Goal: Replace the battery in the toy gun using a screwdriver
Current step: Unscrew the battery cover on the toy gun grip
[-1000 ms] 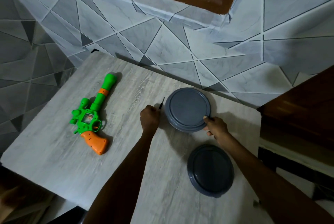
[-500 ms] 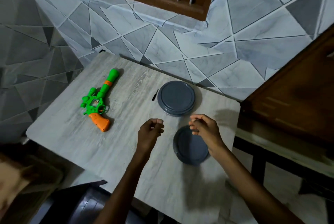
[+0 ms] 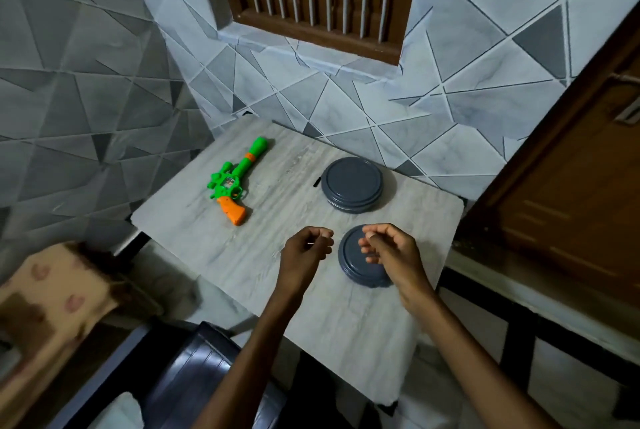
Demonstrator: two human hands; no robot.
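— Where is our toy gun point(image 3: 235, 182)?
— Ahead of the fingers of our left hand point(image 3: 304, 252) and off to their left, flat on the table point(image 3: 207, 248). The screwdriver point(image 3: 316, 182) lies straight ahead of those fingers, just beside the far grey tub point(image 3: 351, 184).
— Are we holding anything?
— No. Our fingers are loosely curled and empty. Our right hand point(image 3: 388, 252) hangs over the near grey tub point(image 3: 353, 269).
— How do we grab the gun?
— It looks like light, hard, smooth plastic. We think the fat orange handle is best.

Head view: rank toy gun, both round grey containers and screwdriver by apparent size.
1. Toy gun, longest.
2. Far grey container and near grey container: alike; the near one is closer and partly hidden, so unranked.
3. Screwdriver, smallest.
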